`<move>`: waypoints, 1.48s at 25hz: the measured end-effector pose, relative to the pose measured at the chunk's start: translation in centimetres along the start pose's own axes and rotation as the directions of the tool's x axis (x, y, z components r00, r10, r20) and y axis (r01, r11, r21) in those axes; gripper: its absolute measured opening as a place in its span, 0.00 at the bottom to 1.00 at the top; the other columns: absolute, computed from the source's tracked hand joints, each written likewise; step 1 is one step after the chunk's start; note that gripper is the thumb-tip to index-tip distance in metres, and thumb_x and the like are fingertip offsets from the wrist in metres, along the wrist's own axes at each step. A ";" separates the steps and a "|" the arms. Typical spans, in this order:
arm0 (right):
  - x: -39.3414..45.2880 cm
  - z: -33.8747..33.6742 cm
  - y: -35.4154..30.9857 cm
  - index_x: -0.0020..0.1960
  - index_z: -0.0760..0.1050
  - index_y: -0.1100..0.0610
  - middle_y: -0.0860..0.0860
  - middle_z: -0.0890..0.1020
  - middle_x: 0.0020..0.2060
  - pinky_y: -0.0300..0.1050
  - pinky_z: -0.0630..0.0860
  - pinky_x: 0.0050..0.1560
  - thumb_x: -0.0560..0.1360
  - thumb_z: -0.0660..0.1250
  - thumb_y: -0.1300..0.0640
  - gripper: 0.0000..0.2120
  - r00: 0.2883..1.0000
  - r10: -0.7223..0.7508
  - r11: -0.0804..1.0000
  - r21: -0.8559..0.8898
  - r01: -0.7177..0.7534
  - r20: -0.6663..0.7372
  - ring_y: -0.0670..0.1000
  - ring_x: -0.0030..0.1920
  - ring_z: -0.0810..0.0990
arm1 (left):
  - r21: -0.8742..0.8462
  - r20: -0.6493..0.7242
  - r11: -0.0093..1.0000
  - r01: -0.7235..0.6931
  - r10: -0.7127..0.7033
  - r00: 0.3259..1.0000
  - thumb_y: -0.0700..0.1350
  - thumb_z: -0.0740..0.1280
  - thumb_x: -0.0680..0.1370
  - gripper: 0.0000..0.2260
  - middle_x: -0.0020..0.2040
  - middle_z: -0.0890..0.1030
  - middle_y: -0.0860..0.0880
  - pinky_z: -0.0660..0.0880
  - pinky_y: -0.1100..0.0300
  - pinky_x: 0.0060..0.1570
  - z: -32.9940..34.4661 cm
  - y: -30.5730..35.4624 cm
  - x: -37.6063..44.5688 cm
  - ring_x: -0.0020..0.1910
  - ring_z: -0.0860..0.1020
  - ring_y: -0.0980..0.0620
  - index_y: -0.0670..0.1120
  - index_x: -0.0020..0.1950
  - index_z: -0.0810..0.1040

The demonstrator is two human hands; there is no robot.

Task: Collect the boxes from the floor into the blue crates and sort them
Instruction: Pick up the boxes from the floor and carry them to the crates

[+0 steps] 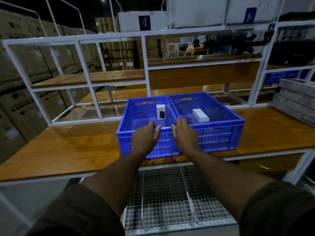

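Observation:
Two blue crates stand side by side on a wooden bench. The left crate (129, 116) holds a small white box with a dark picture (161, 111), standing upright. The right crate (226, 114) holds a plain white box (200, 115), lying flat. My left hand (145, 137) hovers at the left crate's near rim, fingers straight and holding nothing. My right hand (185, 133) is at the right crate's near rim, close to the wall between the crates, also with relaxed fingers and nothing in it.
The wooden bench (68, 150) runs left and right of the crates. A white metal shelf frame (85, 79) rises behind it. Stacked flat cartons (296, 97) sit at the right. A wire-mesh basket (170, 193) lies below the bench edge. Another person (191, 48) stands far back.

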State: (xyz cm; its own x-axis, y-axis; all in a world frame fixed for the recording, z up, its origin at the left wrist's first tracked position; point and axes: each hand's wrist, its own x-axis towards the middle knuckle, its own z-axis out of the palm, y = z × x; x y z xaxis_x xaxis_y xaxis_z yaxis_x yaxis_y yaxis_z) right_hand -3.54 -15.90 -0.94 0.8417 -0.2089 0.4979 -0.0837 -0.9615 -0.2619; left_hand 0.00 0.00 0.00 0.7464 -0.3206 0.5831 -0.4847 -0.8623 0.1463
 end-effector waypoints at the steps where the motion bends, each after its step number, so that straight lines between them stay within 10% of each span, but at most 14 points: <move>1: 0.1 0.2 -0.1 0.66 0.70 0.57 0.56 0.77 0.57 0.53 0.68 0.43 0.85 0.53 0.48 0.17 0.999 -0.001 1.000 0.005 0.001 0.041 0.59 0.45 0.75 | 0.044 0.008 0.999 0.007 -0.007 1.000 0.59 0.55 0.83 0.18 0.37 0.82 0.45 0.69 0.51 0.32 0.0 -0.3 -0.1 0.38 0.81 0.41 0.48 0.46 0.74; 9: -1.5 5.1 -2.8 0.41 0.74 0.54 0.53 0.76 0.32 0.49 0.63 0.33 0.84 0.53 0.45 0.20 0.961 -0.201 0.978 0.103 0.184 0.189 0.57 0.33 0.72 | 0.219 0.117 0.944 0.247 -0.277 0.954 0.55 0.56 0.83 0.20 0.37 0.82 0.43 0.63 0.53 0.31 0.0 -4.7 -5.2 0.39 0.81 0.39 0.46 0.36 0.72; 16: -6.8 8.3 -5.1 0.36 0.71 0.52 0.56 0.81 0.36 0.46 0.66 0.37 0.78 0.60 0.49 0.13 0.844 -0.410 0.903 0.282 0.323 0.346 0.60 0.40 0.80 | 0.316 0.127 0.763 0.564 -0.623 0.772 0.54 0.57 0.82 0.19 0.37 0.82 0.45 0.71 0.56 0.35 -0.9 -6.3 -16.1 0.39 0.81 0.42 0.46 0.37 0.77; 26: -22.6 9.4 -12.3 0.47 0.78 0.58 0.57 0.83 0.46 0.49 0.75 0.47 0.80 0.58 0.49 0.16 0.381 -0.838 0.544 0.649 0.532 0.390 0.59 0.48 0.81 | 0.335 0.017 0.319 0.887 -0.943 0.332 0.47 0.63 0.79 0.11 0.38 0.77 0.43 0.61 0.56 0.33 -6.7 -1.1 -36.3 0.41 0.77 0.39 0.47 0.38 0.67; 37: -41.3 1.1 -15.5 0.37 0.75 0.57 0.56 0.82 0.38 0.46 0.71 0.40 0.82 0.53 0.46 0.22 -0.107 -0.956 0.161 0.791 0.591 0.274 0.59 0.42 0.81 | 0.282 -0.282 -0.222 0.933 -0.949 -0.141 0.45 0.63 0.78 0.13 0.37 0.73 0.44 0.63 0.57 0.35 -15.4 14.0 -56.8 0.39 0.77 0.40 0.43 0.35 0.73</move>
State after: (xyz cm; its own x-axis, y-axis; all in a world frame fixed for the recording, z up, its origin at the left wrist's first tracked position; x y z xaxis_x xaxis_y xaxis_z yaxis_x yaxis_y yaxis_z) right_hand -36.45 7.87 -18.32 0.1362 0.9903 -0.0293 0.9056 -0.1364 -0.4015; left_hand -56.21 12.20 -18.75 0.2263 0.9741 0.0043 0.9329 -0.2180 0.2865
